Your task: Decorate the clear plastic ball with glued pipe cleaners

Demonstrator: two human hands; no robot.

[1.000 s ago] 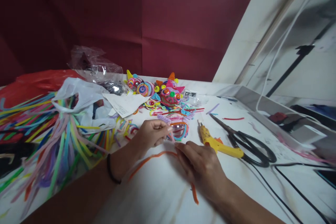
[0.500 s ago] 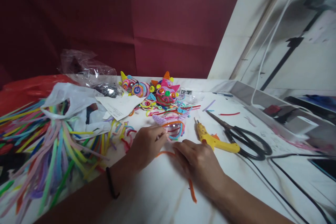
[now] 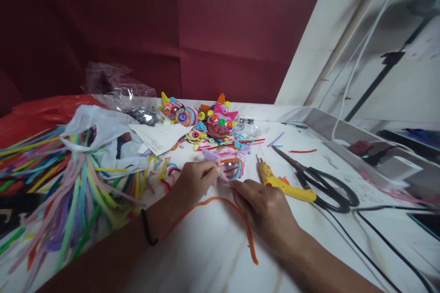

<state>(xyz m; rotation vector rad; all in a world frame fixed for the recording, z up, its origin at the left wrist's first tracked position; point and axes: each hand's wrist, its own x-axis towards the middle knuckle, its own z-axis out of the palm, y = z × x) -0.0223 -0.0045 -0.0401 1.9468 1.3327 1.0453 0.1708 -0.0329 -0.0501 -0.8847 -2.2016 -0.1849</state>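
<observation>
pinching pink strip (image 3: pixel 224 177), ends unclear

Head view, forward (and downward)

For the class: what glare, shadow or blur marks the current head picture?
All in the head view: glints on the clear plastic bag; the table dimmed beside the left forearm; the pink strip at the left hand blurred; print on the white paper unreadable; colourful strips at left soft toward the edge.

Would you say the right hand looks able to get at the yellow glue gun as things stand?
Probably yes: the yellow glue gun lies just beside the right hand, with nothing visible blocking its handle.
</observation>
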